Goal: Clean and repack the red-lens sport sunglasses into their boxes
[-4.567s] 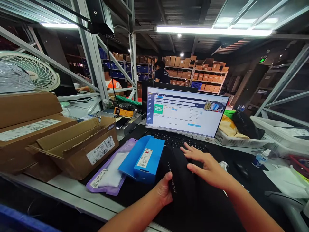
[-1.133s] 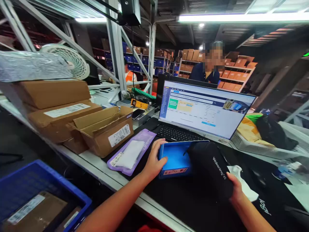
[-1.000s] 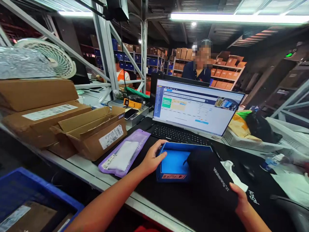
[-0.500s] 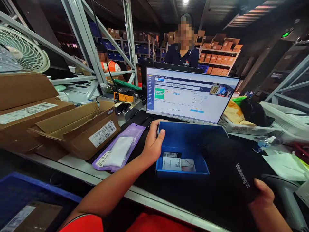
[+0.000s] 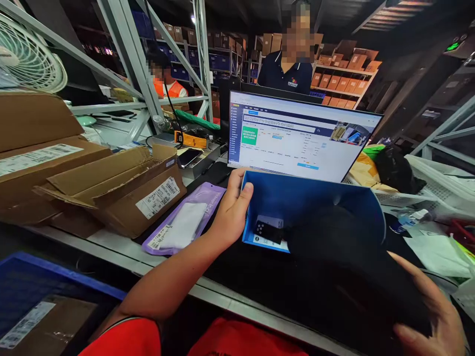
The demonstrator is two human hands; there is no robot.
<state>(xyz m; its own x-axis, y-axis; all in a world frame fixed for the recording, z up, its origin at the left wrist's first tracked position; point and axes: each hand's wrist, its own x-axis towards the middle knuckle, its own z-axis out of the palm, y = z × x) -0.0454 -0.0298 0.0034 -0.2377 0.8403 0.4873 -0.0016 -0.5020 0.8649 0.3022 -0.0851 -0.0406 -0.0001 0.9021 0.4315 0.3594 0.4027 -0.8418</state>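
My left hand (image 5: 230,210) grips the left edge of an open blue box (image 5: 267,195), thumb on the near side. Inside it lie a white printed paper (image 5: 264,242) and a small black piece with pale dots (image 5: 267,231). A large dark black item (image 5: 352,267) covers the right part of the box; whether it rests in or over the box I cannot tell. My right hand (image 5: 434,301) is wrapped round the right end of that black item, fingers apart. Left of the box lies a purple pouch (image 5: 211,195) with a white label.
Behind the box stands a monitor (image 5: 274,148). Cardboard boxes (image 5: 126,198) are at left, with a fan (image 5: 31,54) behind. On the right are a white basket (image 5: 426,173) and a small bottle (image 5: 408,221). A co-worker in a dark shirt (image 5: 285,74) stands beyond the monitor.
The black item has moved left and toward the box with my right hand, now hiding much of it. The inside of the box looks different, with the black piece showing. My left hand keeps its grip.
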